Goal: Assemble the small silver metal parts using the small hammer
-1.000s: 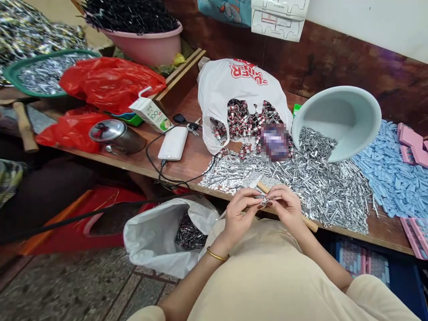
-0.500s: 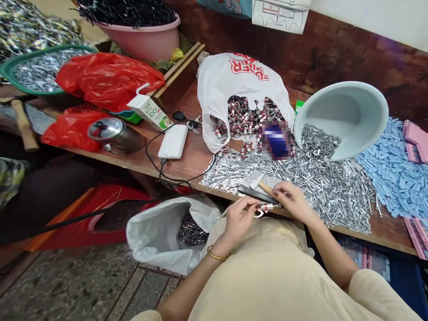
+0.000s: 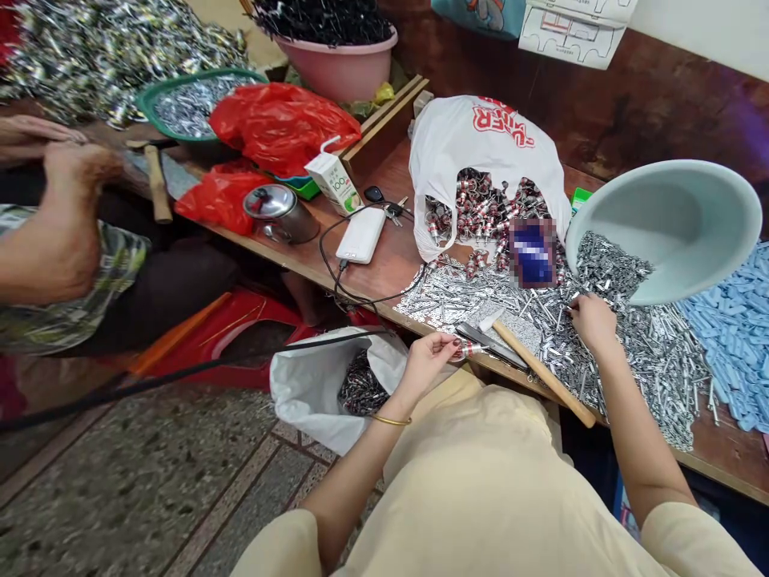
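Between the fingertips of my left hand is a small red-and-silver metal part, held over the table's front edge. My right hand has its fingers pinched at a heap of loose silver metal pieces, just below the lip of a tipped pale grey bowl. What is between those fingers is too small to make out. A hammer with a wooden handle lies between my hands, beside a dark flat metal tool. Its handle sticks out past the table edge.
A white plastic bag spills more red-and-silver parts. Left of it are a white power bank with a cable, a drink carton and a metal mug. An open white sack stands below the edge. Another person's arm shows at left.
My right hand has moved from beside the left hand out to the metal heap, uncovering the hammer handle. My left hand still holds the part. The view has swung left, bringing another person in.
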Demonstrator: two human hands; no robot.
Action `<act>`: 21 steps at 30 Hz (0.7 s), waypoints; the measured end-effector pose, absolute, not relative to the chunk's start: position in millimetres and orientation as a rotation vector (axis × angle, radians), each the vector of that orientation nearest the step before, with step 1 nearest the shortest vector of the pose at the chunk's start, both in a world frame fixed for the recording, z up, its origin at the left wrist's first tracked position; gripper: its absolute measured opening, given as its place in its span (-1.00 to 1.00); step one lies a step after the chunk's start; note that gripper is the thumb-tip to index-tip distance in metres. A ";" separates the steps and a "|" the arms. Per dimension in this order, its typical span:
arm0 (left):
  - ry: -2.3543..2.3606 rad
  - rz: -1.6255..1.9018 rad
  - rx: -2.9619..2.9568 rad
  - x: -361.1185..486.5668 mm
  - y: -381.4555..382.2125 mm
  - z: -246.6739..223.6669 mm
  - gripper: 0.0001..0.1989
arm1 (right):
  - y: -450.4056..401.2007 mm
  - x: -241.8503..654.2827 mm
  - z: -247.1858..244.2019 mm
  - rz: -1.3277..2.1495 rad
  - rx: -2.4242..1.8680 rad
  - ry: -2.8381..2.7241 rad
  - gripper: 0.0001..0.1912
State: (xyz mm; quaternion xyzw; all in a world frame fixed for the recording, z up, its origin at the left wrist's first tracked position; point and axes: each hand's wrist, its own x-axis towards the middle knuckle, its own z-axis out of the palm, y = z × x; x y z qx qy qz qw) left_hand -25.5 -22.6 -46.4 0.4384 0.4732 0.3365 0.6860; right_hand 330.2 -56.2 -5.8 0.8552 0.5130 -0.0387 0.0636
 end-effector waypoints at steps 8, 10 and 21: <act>1.057 0.713 0.984 -38.6 6.8 -59.8 -0.56 | -53.9 329.5 0.9 -0.136 2.530 1.525 -0.76; 1.052 0.685 0.992 -39.9 16.9 -62.2 -0.57 | -55.3 326.7 0.6 -0.090 2.535 1.526 -0.75; 1.029 0.486 1.054 -34.6 51.7 -59.2 -0.60 | -79.0 335.0 -2.7 -1.863 3.392 1.718 -0.57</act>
